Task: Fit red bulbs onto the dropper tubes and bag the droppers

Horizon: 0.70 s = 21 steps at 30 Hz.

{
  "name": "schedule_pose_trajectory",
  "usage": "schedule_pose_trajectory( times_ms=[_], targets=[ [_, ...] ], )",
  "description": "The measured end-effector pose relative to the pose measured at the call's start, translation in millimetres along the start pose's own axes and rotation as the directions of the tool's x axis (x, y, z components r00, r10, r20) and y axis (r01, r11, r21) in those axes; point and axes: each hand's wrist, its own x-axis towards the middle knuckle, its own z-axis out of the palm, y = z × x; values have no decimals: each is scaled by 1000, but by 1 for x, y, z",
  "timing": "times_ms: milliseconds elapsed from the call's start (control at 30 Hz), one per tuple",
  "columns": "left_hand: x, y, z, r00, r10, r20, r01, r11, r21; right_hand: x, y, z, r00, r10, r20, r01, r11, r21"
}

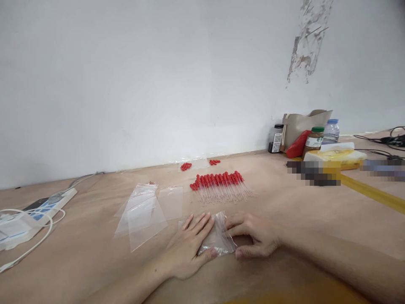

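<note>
A clear zip-lock bag (218, 238) lies crumpled on the table between my hands. My left hand (190, 247) rests flat across its left part, fingers spread. At the bag's right edge is my right hand (253, 236), its bent fingertips touching the plastic. A gap shows between that thumb and the fingers. Whether the fingertips reach inside the bag cannot be made out. Just beyond stands a row of thin clear droppers (221, 192) with red bulbs, laid side by side. Flat clear zip-lock bags (142, 217) overlap to the left of the row.
Loose red bulbs (186, 166) lie near the wall, with a smaller group (214, 162) beside them. A power strip (38, 217) with white cables occupies the left. At the right back are a bag (300, 128), jars, a water bottle (331, 131) and a tissue pack (335, 158).
</note>
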Motion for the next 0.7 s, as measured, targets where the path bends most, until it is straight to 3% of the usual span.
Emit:
schedule_pose_trajectory(
  times_ms=[133,333,467,533,600,667,700],
  targets=[
    [0,-1,2,999,-10,-33,10,1000,-13,1,-4,1,995,-29,98,32,999,-27],
    [-9,-13,-4,1000,-20,8,21,999,-49,-3,5,-4,983,94,159,-102,994,42],
    [-15,-18,-9,999,-25,32,27,998,-49,-6,17,-13,977,201,73,-212,957,197],
    [-15,-17,-8,999,-35,10,35,998,-56,-2,29,-19,950,312,-19,-297,920,255],
    [-15,-17,-7,999,-37,-12,36,997,-67,7,47,-28,864,476,-163,-440,872,215],
    [-14,-17,-5,999,-37,-26,35,996,-77,20,70,-39,672,620,-405,-647,757,84],
    [-14,-16,-4,999,-37,-30,34,996,-83,27,81,-45,565,659,-496,-751,660,23]
  ],
)
